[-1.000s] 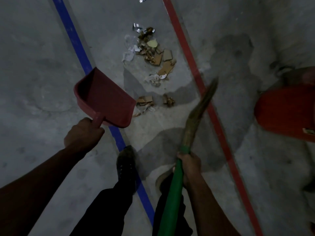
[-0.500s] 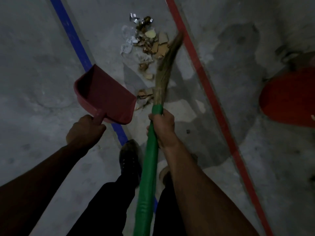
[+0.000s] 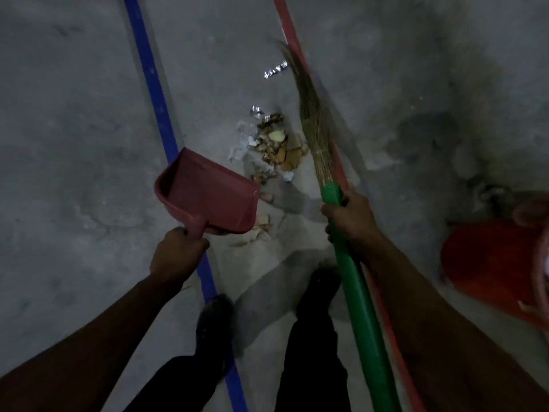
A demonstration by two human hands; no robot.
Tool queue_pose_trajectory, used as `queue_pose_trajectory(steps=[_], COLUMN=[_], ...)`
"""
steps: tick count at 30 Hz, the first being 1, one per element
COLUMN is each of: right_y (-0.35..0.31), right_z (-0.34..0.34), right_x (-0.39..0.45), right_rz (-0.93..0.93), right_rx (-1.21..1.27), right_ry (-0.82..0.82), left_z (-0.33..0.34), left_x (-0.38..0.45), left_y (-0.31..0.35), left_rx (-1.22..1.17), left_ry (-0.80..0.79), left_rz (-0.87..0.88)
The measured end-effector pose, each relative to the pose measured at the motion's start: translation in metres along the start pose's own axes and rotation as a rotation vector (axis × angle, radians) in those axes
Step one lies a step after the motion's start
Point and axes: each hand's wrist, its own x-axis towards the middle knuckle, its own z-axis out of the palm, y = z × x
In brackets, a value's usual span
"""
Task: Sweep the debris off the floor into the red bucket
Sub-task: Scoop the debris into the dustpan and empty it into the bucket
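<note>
- The left hand (image 3: 175,257) grips the handle of a dark red dustpan (image 3: 208,197); its fingers are curled round the handle, which is mostly hidden inside the fist.
- The dustpan is tilted, and its open mouth points toward the debris (image 3: 273,144). Whether its front edge touches the floor (image 3: 74,144) cannot be told.
- The right hand (image 3: 350,218) holds the broom (image 3: 315,138) at the top of its green handle (image 3: 362,316), with the fingers wrapped round it just below the straw bristles.
- The bristles lie to the right of the debris, over the red line (image 3: 289,28), and they look blurred.
- The debris is a loose pile of torn cardboard, paper and shiny foil pieces on the floor, between the blue line (image 3: 148,78) and the red line, just beyond the dustpan. A few pieces lie beside the dustpan's right edge, and one foil scrap (image 3: 275,69) lies apart, further up.
- The red bucket (image 3: 493,266) stands at the right edge of the view, well apart from the pile.
- The person's legs and dark shoes (image 3: 215,316) show at the bottom.
</note>
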Motion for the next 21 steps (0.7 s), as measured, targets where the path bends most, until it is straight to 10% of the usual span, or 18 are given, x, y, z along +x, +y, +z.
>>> queue_pose_trajectory(steps=[21], right_y=[-0.101], right_z=[-0.054], right_x=[0.355], right_rz=[-0.255], right_rx=[-0.893], right_ry=[-0.28], left_z=[0.111], left_x=[0.084], left_y=[0.158], left_rx=[-0.164], left_ry=[0.199], left_rz=[-0.278])
